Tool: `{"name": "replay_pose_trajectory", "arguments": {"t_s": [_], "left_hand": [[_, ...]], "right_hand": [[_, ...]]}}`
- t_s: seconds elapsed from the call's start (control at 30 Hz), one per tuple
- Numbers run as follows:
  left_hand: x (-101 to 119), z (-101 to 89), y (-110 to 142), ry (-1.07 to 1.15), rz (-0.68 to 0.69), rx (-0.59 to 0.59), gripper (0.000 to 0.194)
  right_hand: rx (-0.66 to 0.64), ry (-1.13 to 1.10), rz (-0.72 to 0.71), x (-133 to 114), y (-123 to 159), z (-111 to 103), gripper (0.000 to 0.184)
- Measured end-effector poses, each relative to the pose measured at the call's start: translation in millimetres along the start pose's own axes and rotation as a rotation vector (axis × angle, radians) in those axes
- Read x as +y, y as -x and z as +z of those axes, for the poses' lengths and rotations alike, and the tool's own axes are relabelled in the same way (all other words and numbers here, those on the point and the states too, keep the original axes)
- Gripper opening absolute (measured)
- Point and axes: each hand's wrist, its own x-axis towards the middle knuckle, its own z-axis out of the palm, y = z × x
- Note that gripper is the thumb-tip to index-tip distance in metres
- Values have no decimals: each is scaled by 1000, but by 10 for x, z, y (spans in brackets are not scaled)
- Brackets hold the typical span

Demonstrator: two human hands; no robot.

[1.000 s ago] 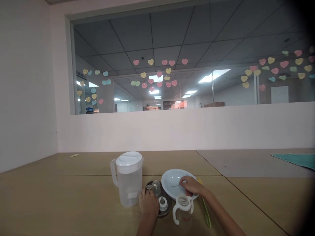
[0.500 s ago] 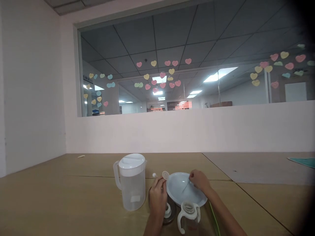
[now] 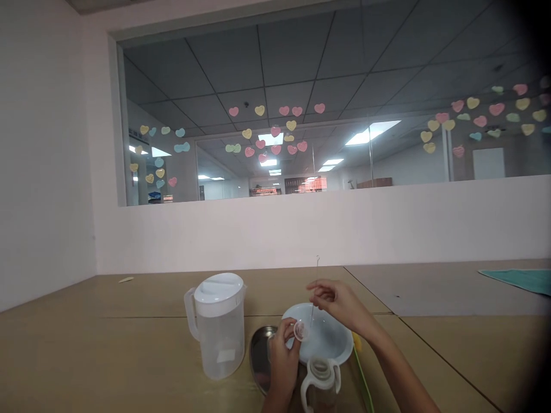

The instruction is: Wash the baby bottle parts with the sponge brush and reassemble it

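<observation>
My left hand (image 3: 284, 358) pinches a small, clear round cap (image 3: 301, 330) over the left rim of the white bowl (image 3: 336, 344). Between the fingers of my right hand (image 3: 333, 298) is a thin wire brush (image 3: 317, 269). It stands nearly upright, its looped end above the hand and its lower end near the cap; whether the two touch I cannot tell. Just in front of the bowl stands a clear bottle with white handles (image 3: 321, 376), its top uncovered. A shiny metal tray (image 3: 259, 358) lies partly hidden behind my left hand.
A translucent lidded pitcher (image 3: 221, 338) stands left of the tray. Right of the bowl lies a long green-handled tool (image 3: 364, 378) with a yellow head. A teal cloth (image 3: 520, 280) is at the far right, and a small pale piece (image 3: 126, 280) lies at the back left.
My right hand has lifted the wire brush out of the bowl and turned it upright, toward the cap. My left hand has brought the cap lower and closer to the bowl, uncovering more of the tray.
</observation>
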Motion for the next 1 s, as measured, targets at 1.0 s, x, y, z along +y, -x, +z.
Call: {"name": "replay_pose_trajectory", "arguments": {"t_s": [1.0], "left_hand": [[-67, 96, 41, 38, -81, -94, 31]], "right_hand": [[-174, 255, 31, -169, 57, 88, 18]]}}
